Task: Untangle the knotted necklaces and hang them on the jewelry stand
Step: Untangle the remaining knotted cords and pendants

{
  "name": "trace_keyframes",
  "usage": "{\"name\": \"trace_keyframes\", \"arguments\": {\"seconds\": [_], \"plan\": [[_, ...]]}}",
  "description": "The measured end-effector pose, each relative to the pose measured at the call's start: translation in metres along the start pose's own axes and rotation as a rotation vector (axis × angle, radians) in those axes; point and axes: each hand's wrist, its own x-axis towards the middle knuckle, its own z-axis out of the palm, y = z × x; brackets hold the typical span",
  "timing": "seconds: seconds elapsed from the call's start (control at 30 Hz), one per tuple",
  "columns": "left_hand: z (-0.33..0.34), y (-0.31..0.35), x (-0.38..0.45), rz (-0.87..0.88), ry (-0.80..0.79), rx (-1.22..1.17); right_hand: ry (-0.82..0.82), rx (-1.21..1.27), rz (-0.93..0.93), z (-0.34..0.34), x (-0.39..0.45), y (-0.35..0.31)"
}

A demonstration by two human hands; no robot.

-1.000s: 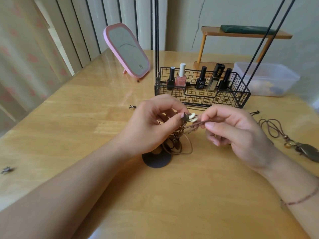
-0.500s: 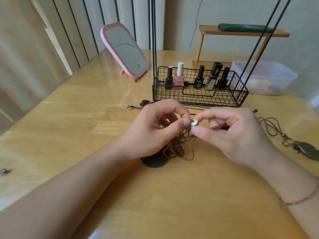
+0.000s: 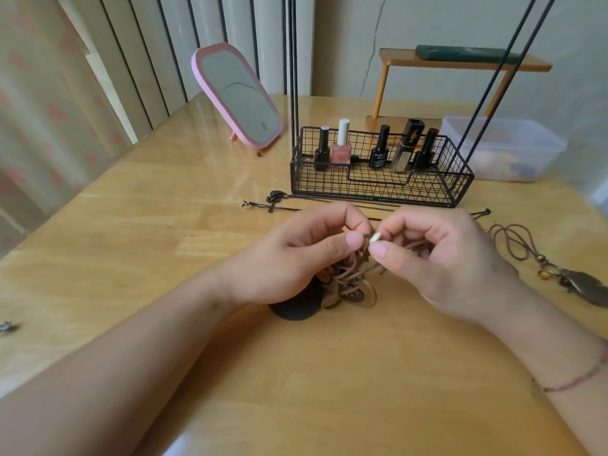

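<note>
Left hand (image 3: pixel 289 258) and right hand (image 3: pixel 441 258) raised together above the table (image 3: pixel 329 373), fingers (image 3: pixel 355 239) of each pinching the knotted necklaces (image 3: pixel 348 284) beside a pale bead (image 3: pixel 375 237); brown cords trailing down onto the table over a dark disc (image 3: pixel 296 309); jewelry stand (image 3: pixel 381 179) just behind; feather-pendant necklace (image 3: pixel 559 274) lying apart at right.

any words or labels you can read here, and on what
"ydby": gold letters running up the black cap of the tall gold bottle in the wire basket.
"OUME": top line on the middle black bottle; the rest is blurred.
Pink bottle: label too faint to read.
Mirror: a round sign, no text.
</note>
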Motion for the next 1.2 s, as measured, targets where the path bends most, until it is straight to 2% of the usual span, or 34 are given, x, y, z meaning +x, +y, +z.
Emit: {"name": "trace_keyframes", "arguments": {"seconds": [0.1,0.4,0.77,0.97,1.2], "plan": [[0.0,0.0,-0.001,-0.022,-0.02,-0.071,0.032,-0.013,-0.008,-0.001,0.0,0.0],[0.001,-0.003,0.002,0.05,0.126,-0.124,-0.015,0.033,-0.023,0.0,-0.002,-0.002],[0.001,-0.003,0.002,0.064,0.204,-0.094,-0.027,0.03,-0.01,-0.003,-0.002,0.001],[-0.001,-0.001,0.002,-0.017,0.219,-0.148,0.027,-0.04,-0.001,-0.012,0.0,0.002],[-0.001,-0.001,0.001,-0.077,0.235,-0.095,0.053,0.005,-0.01,-0.013,0.0,0.003]]}}
